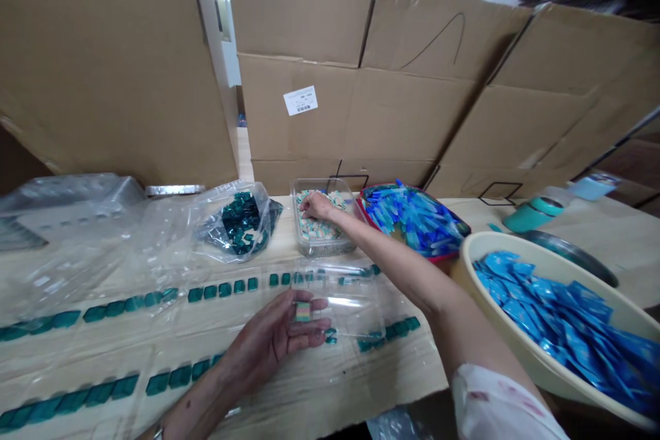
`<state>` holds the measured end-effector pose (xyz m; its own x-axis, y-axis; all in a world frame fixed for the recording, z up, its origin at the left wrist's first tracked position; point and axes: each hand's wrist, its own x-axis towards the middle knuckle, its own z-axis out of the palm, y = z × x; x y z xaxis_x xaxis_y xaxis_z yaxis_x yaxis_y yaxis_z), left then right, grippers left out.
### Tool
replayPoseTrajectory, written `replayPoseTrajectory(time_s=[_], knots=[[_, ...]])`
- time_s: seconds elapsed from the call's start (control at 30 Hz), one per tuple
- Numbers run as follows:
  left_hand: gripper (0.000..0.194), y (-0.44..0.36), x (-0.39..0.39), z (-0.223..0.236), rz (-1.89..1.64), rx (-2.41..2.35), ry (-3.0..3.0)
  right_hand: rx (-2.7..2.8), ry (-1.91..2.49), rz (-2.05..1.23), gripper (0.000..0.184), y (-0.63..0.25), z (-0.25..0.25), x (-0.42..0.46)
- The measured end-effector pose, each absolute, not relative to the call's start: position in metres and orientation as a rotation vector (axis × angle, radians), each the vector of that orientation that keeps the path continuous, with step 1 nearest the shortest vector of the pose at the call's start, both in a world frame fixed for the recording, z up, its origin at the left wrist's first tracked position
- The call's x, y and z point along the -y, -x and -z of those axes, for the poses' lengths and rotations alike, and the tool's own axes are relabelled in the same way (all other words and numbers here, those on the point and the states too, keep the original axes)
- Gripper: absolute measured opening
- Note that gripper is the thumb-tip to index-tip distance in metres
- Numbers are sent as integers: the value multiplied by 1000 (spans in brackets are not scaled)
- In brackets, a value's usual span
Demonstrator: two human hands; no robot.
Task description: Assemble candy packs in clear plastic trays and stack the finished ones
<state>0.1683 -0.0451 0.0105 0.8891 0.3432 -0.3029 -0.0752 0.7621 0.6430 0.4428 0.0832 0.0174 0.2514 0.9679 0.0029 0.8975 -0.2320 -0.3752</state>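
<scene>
Right hand (317, 207) dips into clear rectangular plastic tub (326, 248) of small pastel-striped pieces (315, 229); grip unclear. Tub lies beyond left hand (278, 330), which holds one striped piece (302, 312).

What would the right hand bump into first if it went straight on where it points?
The right hand would probably meet the small pastel pieces first, then the clear plastic tub around them; depth is unclear.

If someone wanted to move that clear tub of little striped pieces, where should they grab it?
Probably the near rim of the clear tub, coming from the front: cardboard stands behind it and a red tray sits close on its right. It's upright, open-topped and holds loose striped pieces, so best kept level.
</scene>
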Motion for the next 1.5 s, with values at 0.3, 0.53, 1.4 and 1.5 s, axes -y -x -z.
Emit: replayPoseTrajectory(time_s=[0.3,0.53,1.4,1.5], knots=[[28,-170,43,-10,-237,-443,-660,2052,2131,-391,29,-455,-21,-90],[28,-170,43,-11,-237,-438,-652,2127,2044,-354,24,-458,-22,-90],[28,-165,42,-1,-325,-243,-676,2008,1784,-511,16,-314,-64,108],[24,-165,42,0,-323,-248,-666,2031,1894,-325,16,-304,-66,112]])
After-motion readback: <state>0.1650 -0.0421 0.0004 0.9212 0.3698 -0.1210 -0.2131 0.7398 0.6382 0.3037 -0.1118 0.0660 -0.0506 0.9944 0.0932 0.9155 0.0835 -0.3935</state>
